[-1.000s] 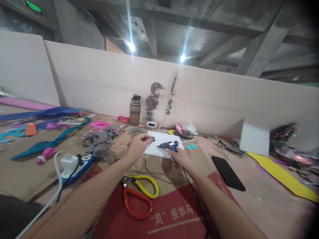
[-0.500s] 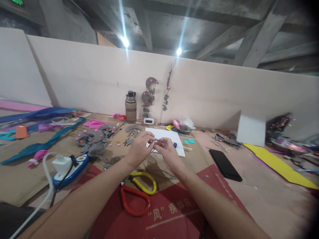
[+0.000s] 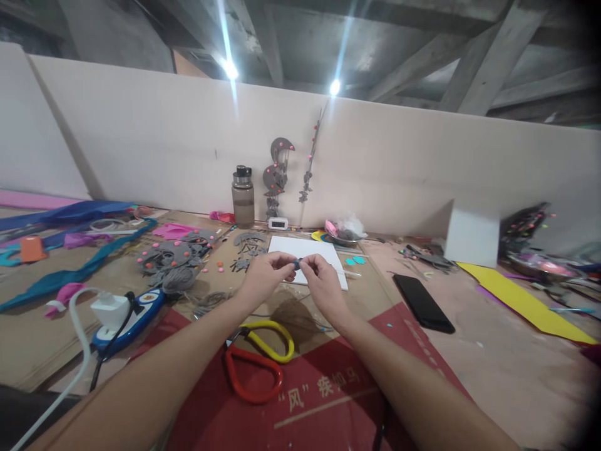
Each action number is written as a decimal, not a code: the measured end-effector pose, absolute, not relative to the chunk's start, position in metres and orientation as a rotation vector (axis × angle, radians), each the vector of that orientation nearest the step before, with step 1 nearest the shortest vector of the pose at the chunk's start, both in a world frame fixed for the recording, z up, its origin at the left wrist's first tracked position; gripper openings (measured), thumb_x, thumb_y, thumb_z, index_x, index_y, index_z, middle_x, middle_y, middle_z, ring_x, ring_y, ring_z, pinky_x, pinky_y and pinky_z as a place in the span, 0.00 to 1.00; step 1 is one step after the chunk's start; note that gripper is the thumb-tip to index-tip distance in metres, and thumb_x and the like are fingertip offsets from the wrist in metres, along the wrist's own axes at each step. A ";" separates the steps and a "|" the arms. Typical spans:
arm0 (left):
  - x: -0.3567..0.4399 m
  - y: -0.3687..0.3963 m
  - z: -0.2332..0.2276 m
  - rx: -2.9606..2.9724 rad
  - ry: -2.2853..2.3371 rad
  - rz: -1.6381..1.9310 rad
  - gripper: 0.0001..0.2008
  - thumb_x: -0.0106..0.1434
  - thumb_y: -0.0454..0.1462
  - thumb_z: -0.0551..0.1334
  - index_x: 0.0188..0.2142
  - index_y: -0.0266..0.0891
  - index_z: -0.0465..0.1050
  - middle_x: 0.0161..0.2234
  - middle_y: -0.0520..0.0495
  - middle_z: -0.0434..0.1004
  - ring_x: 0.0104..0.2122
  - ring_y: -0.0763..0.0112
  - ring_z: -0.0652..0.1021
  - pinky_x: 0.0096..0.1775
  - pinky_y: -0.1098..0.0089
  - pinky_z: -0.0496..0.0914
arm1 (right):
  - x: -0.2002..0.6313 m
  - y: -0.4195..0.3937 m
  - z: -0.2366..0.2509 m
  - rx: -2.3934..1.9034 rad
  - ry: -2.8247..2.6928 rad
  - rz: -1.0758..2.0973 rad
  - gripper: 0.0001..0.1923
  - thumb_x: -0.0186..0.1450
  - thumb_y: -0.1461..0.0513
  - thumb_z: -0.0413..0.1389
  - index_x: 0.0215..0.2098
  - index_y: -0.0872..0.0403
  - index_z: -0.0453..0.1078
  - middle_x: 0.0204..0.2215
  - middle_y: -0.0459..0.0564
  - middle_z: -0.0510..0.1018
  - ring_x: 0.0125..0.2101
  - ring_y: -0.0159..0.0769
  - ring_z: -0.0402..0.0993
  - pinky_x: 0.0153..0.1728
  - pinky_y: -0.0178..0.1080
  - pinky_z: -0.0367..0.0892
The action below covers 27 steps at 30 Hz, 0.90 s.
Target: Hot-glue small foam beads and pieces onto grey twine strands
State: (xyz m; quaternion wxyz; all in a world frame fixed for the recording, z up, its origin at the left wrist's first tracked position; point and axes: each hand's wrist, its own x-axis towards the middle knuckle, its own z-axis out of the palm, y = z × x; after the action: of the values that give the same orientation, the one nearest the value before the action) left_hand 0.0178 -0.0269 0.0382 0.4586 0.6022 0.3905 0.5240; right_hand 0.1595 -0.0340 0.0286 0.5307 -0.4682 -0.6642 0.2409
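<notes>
A small dark blue piece (image 3: 297, 264) is pinched between the fingertips of both hands; its exact kind is too small to make out. My left hand (image 3: 268, 274) holds it from the left, thumb and forefinger closed. From the other side my right hand (image 3: 323, 282) grips it with closed fingertips. Behind and partly under the hands lies a white board (image 3: 307, 247). Scissors with one red and one yellow handle (image 3: 256, 376) rest on the red printed cardboard (image 3: 328, 413) between my forearms. Grey cut-out shapes (image 3: 246, 247) lie just left of the board.
A bottle (image 3: 243, 200) and a small digital clock (image 3: 278, 223) stand by the back wall. To the left are a power strip (image 3: 131, 322) and a pile of grey pieces (image 3: 173, 257). On the right lie a black phone (image 3: 422, 304) and yellow sheet (image 3: 521, 300).
The blue piece, seen earlier by the right hand's outer side, is now between both hands' fingertips. A thin item at the fingers no longer shows. The view has shifted slightly.
</notes>
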 end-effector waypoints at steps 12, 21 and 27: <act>0.016 -0.028 0.040 1.478 1.022 1.300 0.12 0.50 0.40 0.66 0.31 0.33 0.75 0.24 0.46 0.77 0.23 0.71 0.76 0.30 0.69 0.73 | 0.161 -0.039 0.032 -1.159 -1.735 0.323 0.13 0.66 0.58 0.45 0.27 0.54 0.64 0.24 0.44 0.69 0.28 0.32 0.63 0.30 0.35 0.56; 0.014 -0.028 0.039 1.554 1.046 1.325 0.10 0.52 0.41 0.63 0.29 0.34 0.75 0.23 0.47 0.76 0.23 0.70 0.76 0.29 0.70 0.72 | 0.160 -0.043 0.032 -1.131 -1.699 0.378 0.06 0.63 0.59 0.49 0.35 0.53 0.64 0.25 0.44 0.68 0.26 0.32 0.62 0.29 0.34 0.57; 0.015 -0.030 0.040 1.557 1.078 1.335 0.09 0.52 0.40 0.63 0.29 0.35 0.74 0.22 0.48 0.75 0.22 0.72 0.75 0.28 0.71 0.71 | 0.160 -0.044 0.033 -1.143 -1.735 0.289 0.07 0.63 0.60 0.48 0.29 0.53 0.64 0.26 0.45 0.69 0.27 0.32 0.62 0.29 0.35 0.56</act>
State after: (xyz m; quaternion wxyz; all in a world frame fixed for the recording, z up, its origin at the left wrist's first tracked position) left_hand 0.0153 -0.0302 0.0404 0.4007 0.6157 0.4262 0.5279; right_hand 0.1602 -0.0437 0.0334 0.4983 -0.4724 -0.7171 0.1194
